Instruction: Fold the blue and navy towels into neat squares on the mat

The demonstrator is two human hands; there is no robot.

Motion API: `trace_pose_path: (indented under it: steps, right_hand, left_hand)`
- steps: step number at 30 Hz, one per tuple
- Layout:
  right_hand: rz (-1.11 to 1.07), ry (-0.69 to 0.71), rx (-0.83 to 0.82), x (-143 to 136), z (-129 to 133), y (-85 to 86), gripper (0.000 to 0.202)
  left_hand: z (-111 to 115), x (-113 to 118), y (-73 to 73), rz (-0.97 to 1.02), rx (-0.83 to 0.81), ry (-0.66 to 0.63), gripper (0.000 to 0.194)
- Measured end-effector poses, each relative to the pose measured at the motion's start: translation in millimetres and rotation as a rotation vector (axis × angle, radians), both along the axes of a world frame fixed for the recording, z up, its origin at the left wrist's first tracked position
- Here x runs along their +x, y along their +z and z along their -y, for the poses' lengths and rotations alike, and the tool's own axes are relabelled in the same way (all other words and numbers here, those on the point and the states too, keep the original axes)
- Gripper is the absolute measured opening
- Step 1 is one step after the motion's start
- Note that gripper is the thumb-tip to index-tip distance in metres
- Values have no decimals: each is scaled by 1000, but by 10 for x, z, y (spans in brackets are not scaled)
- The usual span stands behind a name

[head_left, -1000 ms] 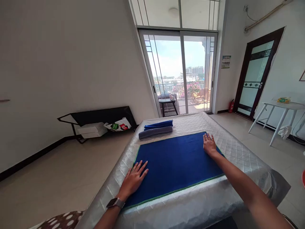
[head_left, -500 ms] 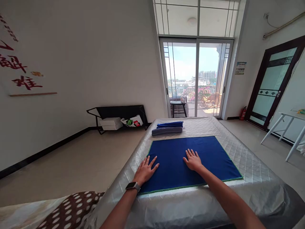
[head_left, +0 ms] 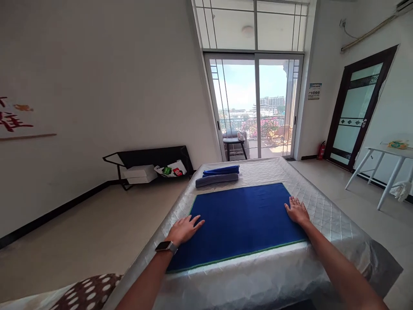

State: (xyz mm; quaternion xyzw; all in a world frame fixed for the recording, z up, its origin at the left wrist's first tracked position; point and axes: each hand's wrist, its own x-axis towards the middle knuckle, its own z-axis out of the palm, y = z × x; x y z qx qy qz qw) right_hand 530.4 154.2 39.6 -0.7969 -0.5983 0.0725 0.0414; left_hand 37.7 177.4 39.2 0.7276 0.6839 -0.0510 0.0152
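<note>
A blue towel point(head_left: 240, 219) with green edging lies spread flat on a silvery quilted cover point(head_left: 325, 211). My left hand point(head_left: 183, 229), with a watch point(head_left: 166, 246) on the wrist, rests at the towel's left edge, fingers apart. Over the right edge of the cloth lies my right hand point(head_left: 297, 210), open, palm down, its fingers pointing away from me. Beyond the towel's far edge sit a folded blue cloth point(head_left: 221, 170) and a rolled grey one point(head_left: 217, 180), side by side.
A black rack point(head_left: 151, 157) with white boxes point(head_left: 139, 174) and a printed bag point(head_left: 171, 169) stands by the left wall. Brown polka-dot fabric point(head_left: 90, 292) is at lower left. A white table point(head_left: 390, 149) stands at right, near a fire extinguisher point(head_left: 321, 150). Sliding glass doors point(head_left: 257, 107) are ahead.
My right hand has slid from the middle of the towel to its right edge. My left hand stays at the left edge, its fingers turned more to the right. The view has swung slightly right.
</note>
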Motion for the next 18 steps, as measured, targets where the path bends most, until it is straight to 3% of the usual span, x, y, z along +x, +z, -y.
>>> trace_pose_path:
  steps: [4, 11, 18]
  right_hand:
    - [8, -1, 19, 15, -33, -70, 67]
    - [45, 9, 37, 51, -44, -146, 69]
    - [71, 23, 39, 59, -37, -146, 68]
  left_hand:
    - [-223, 54, -47, -20, 175, -57, 63]
    - [-299, -32, -470, -28, 141, -21, 59]
    - [-337, -127, -491, -52, 112, -30, 59]
